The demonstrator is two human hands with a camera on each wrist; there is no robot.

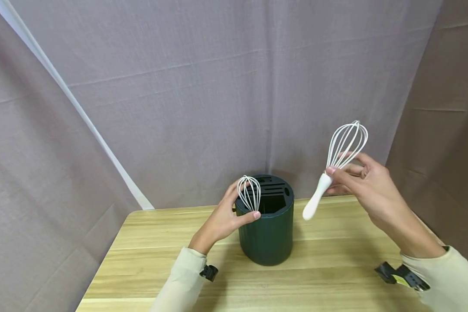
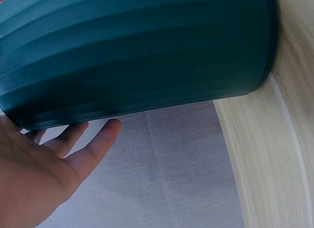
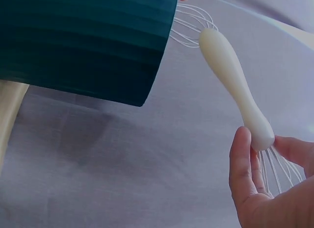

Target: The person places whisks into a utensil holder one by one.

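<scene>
Whisks: my right hand (image 1: 368,184) pinches the large whisk (image 1: 337,162) head-up at 3 o'clock of the holder (image 1: 266,225); left hand (image 1: 224,216) pinches the small whisk (image 1: 249,193); I should keep handles vertical over the slots.

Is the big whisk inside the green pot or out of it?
Out. The right hand holds the big whisk in the air beside the green pot, handle pointing down.

- The left hand (image 1: 222,219) reaches forward from a cream sleeve (image 1: 181,281) to the left side of the dark green ribbed cylindrical holder (image 1: 267,234), fingers curled round the small white wire whisk (image 1: 249,194) at its rim.
- The right hand (image 1: 368,184) is raised to the right of the holder, wrist bent, thumb and fingertips pinching the large white wire whisk (image 1: 335,167) where handle meets wires, handle pointing down.
</scene>
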